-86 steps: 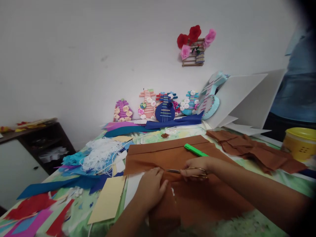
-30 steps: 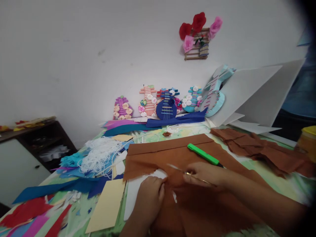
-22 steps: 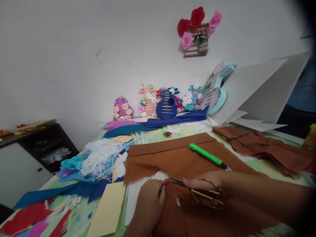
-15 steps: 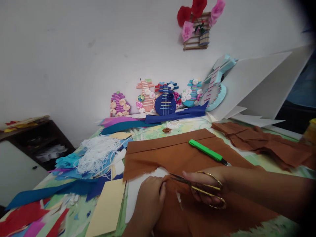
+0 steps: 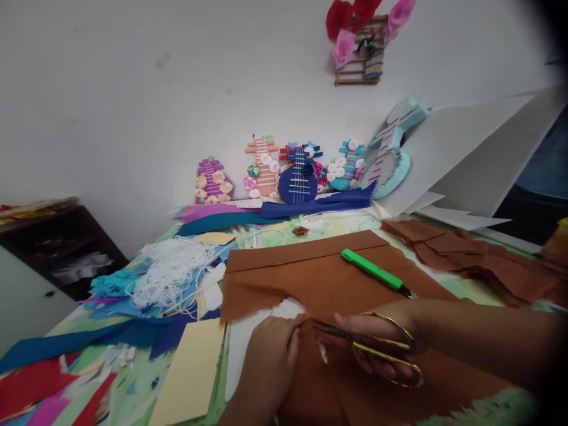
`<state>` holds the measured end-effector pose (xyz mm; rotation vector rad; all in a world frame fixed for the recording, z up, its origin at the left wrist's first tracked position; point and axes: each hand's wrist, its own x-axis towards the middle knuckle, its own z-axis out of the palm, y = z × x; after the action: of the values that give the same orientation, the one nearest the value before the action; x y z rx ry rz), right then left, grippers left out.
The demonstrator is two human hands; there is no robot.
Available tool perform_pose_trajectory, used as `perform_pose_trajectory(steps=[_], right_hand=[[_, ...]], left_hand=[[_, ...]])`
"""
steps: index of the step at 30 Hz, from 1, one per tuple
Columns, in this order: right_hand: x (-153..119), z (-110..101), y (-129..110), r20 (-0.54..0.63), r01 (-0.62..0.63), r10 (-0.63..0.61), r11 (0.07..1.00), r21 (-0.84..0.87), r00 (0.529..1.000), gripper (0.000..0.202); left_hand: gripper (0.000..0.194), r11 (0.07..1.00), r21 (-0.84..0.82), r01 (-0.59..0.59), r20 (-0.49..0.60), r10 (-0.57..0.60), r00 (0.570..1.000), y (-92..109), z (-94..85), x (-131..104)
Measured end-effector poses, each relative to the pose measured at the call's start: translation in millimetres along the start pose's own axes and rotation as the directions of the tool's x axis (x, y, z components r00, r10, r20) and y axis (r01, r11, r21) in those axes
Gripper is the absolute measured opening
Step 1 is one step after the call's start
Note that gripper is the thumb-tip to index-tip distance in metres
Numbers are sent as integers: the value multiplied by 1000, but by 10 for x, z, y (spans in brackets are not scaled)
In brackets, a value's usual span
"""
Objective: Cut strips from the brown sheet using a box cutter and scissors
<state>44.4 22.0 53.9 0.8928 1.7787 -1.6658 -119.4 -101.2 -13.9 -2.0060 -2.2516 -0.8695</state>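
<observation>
My right hand [image 5: 381, 349] grips a pair of scissors [image 5: 394, 355] with gold handles, fingers through the loops. The dark blades point left and reach the edge of a brown sheet [image 5: 319, 378], which looks like crepe paper. Pinched between the thumb and fingers of my left hand [image 5: 273, 355] is that sheet's edge, just left of the blade tips. A white board [image 5: 237, 343] shows under the brown material beside my left hand. Above the scissors, a green utility knife [image 5: 373, 269] lies on the brown sheet with its blade tip out.
White string [image 5: 173, 275] lies tangled at the left, near a cream card [image 5: 190, 367] and coloured scraps. Crumpled brown paper [image 5: 470, 251] is at the right. Several decorated paper instruments, among them a dark blue one [image 5: 297, 183], lean on the wall. White boards [image 5: 461, 154] lean at the right.
The scissors and my right hand have shifted slightly right and down, and the handles are a little further apart. My left hand keeps its pinch on the brown sheet.
</observation>
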Motion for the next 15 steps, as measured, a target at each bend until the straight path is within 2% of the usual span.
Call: perform_pose_trajectory(steps=[3, 9, 15], right_hand=[[31, -16, -13, 42, -145, 143, 989, 38, 989, 72], [43, 21, -91, 6, -205, 205, 978, 25, 979, 72], [66, -2, 11, 43, -209, 207, 977, 37, 977, 77]], left_hand=[[23, 1000, 0, -4, 12, 4, 1000, -2, -3, 0], [22, 1000, 13, -3, 34, 2, 999, 3, -20, -3], [24, 1000, -4, -19, 21, 19, 1000, -4, -34, -2]])
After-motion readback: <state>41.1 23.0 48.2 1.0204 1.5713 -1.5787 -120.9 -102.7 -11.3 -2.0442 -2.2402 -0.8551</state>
